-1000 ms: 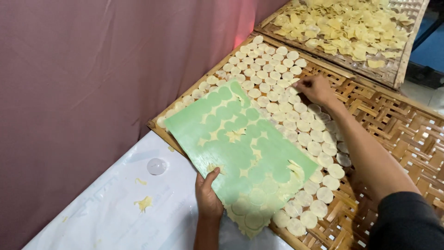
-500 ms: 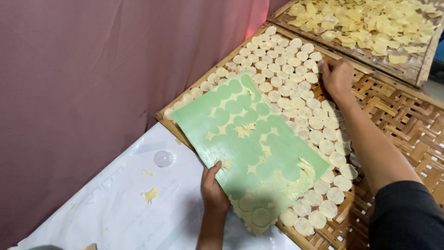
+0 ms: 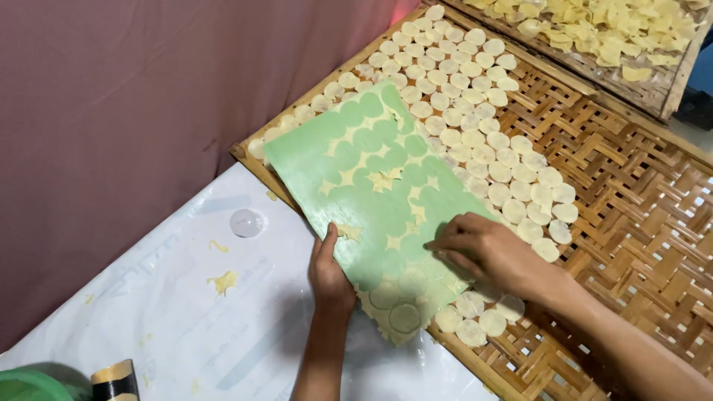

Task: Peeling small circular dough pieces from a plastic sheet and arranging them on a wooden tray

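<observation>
The left hand (image 3: 329, 269) gripped the near edge of the green sheet (image 3: 375, 178), thumb on top and the remaining fingers hidden beneath, so the fingers were clamped on the sheet. The sheet lay at a slant, its far end over the woven bamboo tray (image 3: 631, 193) and its near end projecting over the white covered surface (image 3: 178, 319). Round cut-out marks and star-shaped pale scraps (image 3: 382, 180) showed across the sheet's upper face.

The right hand (image 3: 486, 252) rested palm down on the sheet's right edge, fingers held loosely together and extended, with the tips touching the sheet. Whether anything was pinched under them could not be told.

Pale round discs (image 3: 475, 119) lay in close rows on the tray, beside and beyond the sheet, and several more lay just below the right hand at the tray's near edge. A second tray (image 3: 653, 82) holding heaped yellowish pieces (image 3: 594, 30) stood at the far right.

On the surface, a single translucent disc (image 3: 246, 222) and a yellow scrap (image 3: 223, 281) lay well apart from the left hand. A pink cloth (image 3: 134, 111) hung along the left side.
</observation>
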